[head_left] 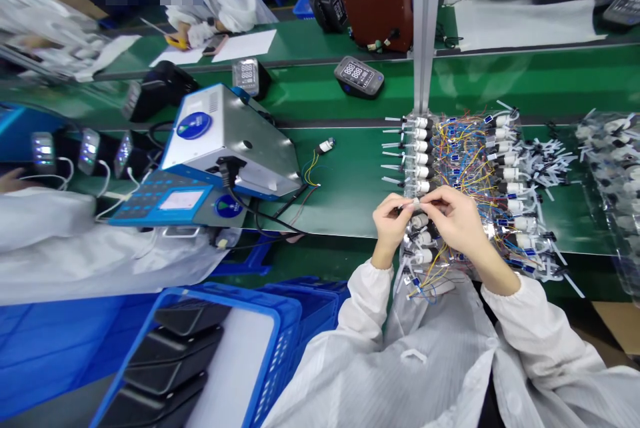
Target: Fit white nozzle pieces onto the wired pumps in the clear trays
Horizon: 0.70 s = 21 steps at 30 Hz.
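Bearing an unreadable round label [194, 125], a machine [263, 145] stands left of the frame's centre; rightward, a display unit [359, 77] reads "888" twice. Right of centre, the left hand [391, 220] pinches a small white piece [416, 204], seemingly lying crosswise toward the right hand [454, 220], equally near and gripping its other end.

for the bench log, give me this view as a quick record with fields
left hand: fingertips pinching a small part, mostly hidden
right hand: fingertips at the same part
around hands: two columns of white cylindrical parts, coloured wires between
right of columns: pile of pale strips
left of hands: loose wired part on green worktop
farther left: grey-and-blue machine
beyond: display unit
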Each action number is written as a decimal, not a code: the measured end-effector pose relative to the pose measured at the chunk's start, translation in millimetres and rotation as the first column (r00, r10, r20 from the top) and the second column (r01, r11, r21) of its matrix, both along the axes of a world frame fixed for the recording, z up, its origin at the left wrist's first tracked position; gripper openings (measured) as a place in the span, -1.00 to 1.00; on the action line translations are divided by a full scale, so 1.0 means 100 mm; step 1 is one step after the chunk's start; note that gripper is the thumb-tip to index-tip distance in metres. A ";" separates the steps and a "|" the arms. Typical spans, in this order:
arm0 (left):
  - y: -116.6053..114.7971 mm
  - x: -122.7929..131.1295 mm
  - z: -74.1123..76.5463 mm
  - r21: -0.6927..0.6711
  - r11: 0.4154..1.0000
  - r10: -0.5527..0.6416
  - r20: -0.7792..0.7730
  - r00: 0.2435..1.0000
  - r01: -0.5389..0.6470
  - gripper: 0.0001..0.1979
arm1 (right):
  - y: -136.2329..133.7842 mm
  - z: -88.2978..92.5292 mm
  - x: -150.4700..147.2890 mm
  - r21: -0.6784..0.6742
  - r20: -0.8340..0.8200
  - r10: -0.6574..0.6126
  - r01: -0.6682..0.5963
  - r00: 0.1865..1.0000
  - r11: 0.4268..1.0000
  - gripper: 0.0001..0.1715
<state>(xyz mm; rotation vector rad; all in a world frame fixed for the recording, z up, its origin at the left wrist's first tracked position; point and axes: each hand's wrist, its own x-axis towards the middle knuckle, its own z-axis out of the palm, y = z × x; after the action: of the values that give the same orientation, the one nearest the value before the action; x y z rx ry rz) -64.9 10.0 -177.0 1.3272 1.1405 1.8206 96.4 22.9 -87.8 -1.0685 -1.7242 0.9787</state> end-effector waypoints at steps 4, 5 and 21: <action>0.00 -0.01 0.03 -0.035 0.999 0.017 -0.040 0.999 -0.019 -0.90 | 0.01 -0.08 0.00 -0.068 -0.061 0.019 -0.024 0.998 0.997 -0.96; 0.00 -0.01 0.04 -0.044 0.999 0.015 -0.054 0.998 -0.017 -0.88 | 0.01 -0.09 0.01 -0.073 -0.068 0.026 -0.031 0.997 0.997 -0.95; -0.03 0.04 0.00 -0.009 1.000 0.026 -0.065 0.998 -0.027 -0.93 | 0.08 -0.16 0.02 -0.114 -0.038 0.068 -0.072 0.997 0.991 -0.94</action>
<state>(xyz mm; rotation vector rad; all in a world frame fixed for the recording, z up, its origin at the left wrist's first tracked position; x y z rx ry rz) -60.5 7.4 -176.8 1.3804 1.2050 1.7998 98.0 31.1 -103.4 -1.0640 -1.7042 1.1470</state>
